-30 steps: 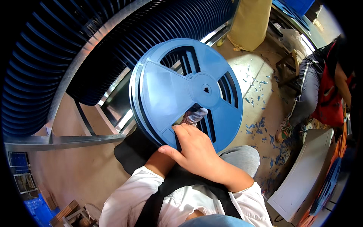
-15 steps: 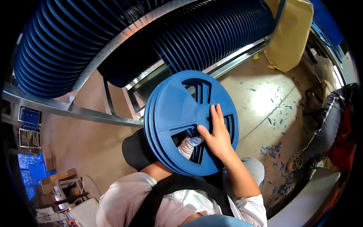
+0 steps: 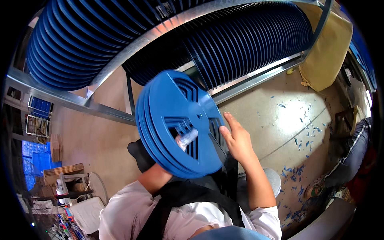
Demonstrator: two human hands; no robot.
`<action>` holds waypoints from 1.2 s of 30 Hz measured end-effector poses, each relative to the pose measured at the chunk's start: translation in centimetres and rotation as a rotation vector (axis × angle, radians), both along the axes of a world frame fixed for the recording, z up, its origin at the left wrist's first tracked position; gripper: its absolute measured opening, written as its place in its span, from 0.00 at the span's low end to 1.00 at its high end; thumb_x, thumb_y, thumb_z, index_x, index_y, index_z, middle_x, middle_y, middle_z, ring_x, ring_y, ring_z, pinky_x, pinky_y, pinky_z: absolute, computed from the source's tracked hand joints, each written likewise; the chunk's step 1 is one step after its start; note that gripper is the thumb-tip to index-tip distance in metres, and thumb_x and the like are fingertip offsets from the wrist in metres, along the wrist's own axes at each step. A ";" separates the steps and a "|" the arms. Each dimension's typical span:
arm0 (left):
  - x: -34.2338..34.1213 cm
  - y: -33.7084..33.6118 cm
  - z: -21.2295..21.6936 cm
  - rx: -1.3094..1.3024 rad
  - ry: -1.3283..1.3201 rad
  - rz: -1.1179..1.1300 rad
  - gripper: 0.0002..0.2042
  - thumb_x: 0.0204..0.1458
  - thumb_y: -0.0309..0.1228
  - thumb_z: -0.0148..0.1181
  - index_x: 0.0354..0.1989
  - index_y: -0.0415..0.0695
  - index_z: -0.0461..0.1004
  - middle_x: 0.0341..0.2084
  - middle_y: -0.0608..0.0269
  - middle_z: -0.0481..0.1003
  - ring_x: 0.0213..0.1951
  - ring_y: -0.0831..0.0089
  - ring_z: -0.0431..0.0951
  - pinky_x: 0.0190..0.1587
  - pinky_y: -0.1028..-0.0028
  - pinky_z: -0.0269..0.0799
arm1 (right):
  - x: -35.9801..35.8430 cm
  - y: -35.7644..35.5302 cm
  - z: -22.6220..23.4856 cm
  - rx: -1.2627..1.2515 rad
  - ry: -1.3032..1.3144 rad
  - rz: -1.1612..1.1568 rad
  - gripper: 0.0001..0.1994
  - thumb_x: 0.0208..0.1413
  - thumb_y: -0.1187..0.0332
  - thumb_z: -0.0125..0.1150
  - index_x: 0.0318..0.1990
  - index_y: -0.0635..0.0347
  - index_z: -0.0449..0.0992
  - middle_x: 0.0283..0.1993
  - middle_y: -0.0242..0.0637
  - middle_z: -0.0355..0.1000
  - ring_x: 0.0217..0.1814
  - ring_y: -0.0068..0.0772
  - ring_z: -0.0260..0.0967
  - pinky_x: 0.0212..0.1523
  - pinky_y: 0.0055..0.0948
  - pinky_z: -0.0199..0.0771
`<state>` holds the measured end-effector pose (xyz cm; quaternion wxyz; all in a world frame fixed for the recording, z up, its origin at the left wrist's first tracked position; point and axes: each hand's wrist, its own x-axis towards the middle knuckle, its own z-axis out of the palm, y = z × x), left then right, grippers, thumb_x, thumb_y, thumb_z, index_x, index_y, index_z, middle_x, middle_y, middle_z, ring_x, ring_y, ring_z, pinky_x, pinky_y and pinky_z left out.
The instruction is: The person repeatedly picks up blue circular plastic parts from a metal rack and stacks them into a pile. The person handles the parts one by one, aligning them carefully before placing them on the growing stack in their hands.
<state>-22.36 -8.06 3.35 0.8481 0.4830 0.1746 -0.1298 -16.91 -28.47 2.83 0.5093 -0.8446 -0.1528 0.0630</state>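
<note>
I hold a small stack of blue plastic reels (image 3: 176, 120) upright in front of my chest. My left hand (image 3: 187, 138) is mostly hidden behind the stack; only a white-wrapped fingertip pokes through a slot near the hub, and its forearm rises from the lower left. My right hand (image 3: 237, 141) lies flat against the stack's right rim, fingers straight and slightly apart, not curled around it.
Long rows of blue reels (image 3: 248, 44) fill a metal rack (image 3: 100, 110) above and behind. A tan sack (image 3: 324, 52) stands at the upper right. Blue chips litter the concrete floor (image 3: 296, 120). Another person (image 3: 360, 156) is at the right edge. Boxes and clutter (image 3: 64, 176) sit lower left.
The reel stack has risen and shifted left toward the rack. My right hand slid off the reel's face to its right rim and straightened its fingers.
</note>
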 end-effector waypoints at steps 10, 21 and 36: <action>11.9 3.9 1.8 0.451 -0.525 0.148 0.19 0.49 0.24 0.66 0.50 0.43 0.70 0.44 0.62 0.74 0.42 0.72 0.76 0.46 0.71 0.78 | -0.5 0.8 -0.9 -0.155 -0.112 0.057 0.26 0.58 0.52 0.56 0.57 0.62 0.68 0.62 0.52 0.63 0.60 0.53 0.65 0.57 0.41 0.67; 19.4 6.8 -3.4 -0.341 -0.341 -0.140 0.10 0.59 0.39 0.50 0.39 0.50 0.75 0.32 0.65 0.78 0.35 0.68 0.80 0.40 0.63 0.80 | -0.4 1.0 -1.8 -0.150 -0.109 0.069 0.25 0.57 0.54 0.57 0.56 0.63 0.69 0.62 0.52 0.64 0.60 0.53 0.65 0.57 0.41 0.68; 26.8 10.2 -10.9 -0.305 0.005 0.058 0.24 0.53 0.50 0.57 0.52 0.47 0.72 0.52 0.58 0.74 0.53 0.61 0.73 0.58 0.61 0.68 | -0.9 0.4 -1.9 -0.173 -0.132 0.042 0.24 0.56 0.55 0.59 0.55 0.63 0.70 0.62 0.52 0.64 0.59 0.52 0.66 0.55 0.41 0.69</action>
